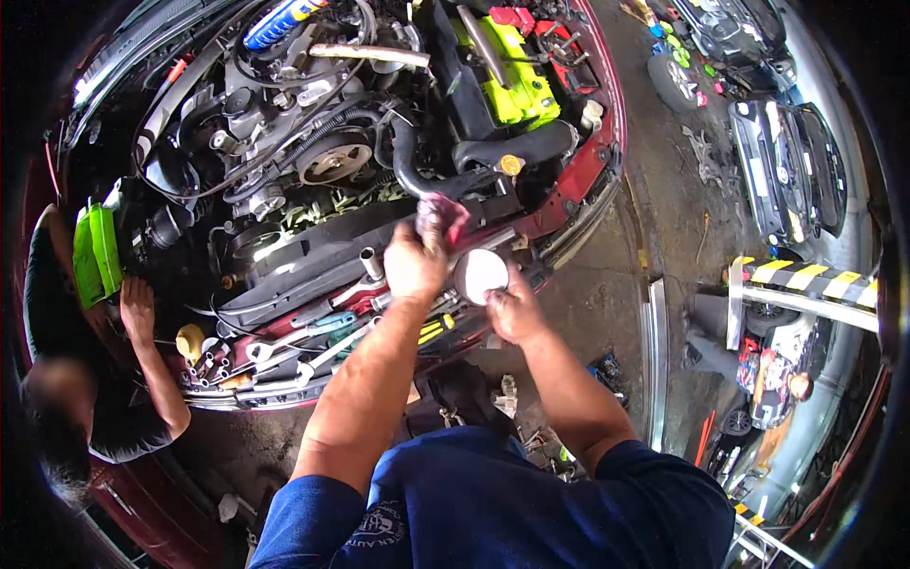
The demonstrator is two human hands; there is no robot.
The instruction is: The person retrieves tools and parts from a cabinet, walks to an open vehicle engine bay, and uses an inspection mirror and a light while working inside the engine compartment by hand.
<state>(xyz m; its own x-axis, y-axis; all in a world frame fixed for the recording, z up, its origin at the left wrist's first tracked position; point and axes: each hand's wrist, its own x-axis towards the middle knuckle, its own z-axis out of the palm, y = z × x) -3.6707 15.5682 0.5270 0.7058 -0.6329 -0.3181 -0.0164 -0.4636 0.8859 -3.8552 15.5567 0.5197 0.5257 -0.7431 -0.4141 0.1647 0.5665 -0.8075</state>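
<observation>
Over the front edge of the open engine bay, my left hand (417, 264) is closed around a dark red rag (453, 224), its fingers partly hidden by the cloth. Just to the right, my right hand (518, 308) grips a white round thing (482, 275) by its lower right edge. Its flat pale face points up; whether it is a lid or a tub I cannot tell. The rag is close to the white thing. Beyond my hands, a black hose (409, 156) and a pulley (335, 159) show in the engine.
Wrenches and sockets (261, 353) lie along the car's front edge, with a socket (371, 263) standing by my left wrist. At the left, another person's hand (137, 305) is near a bright green panel (97, 251). A bright green battery cover (519, 90) and blue can (282, 21) are farther back.
</observation>
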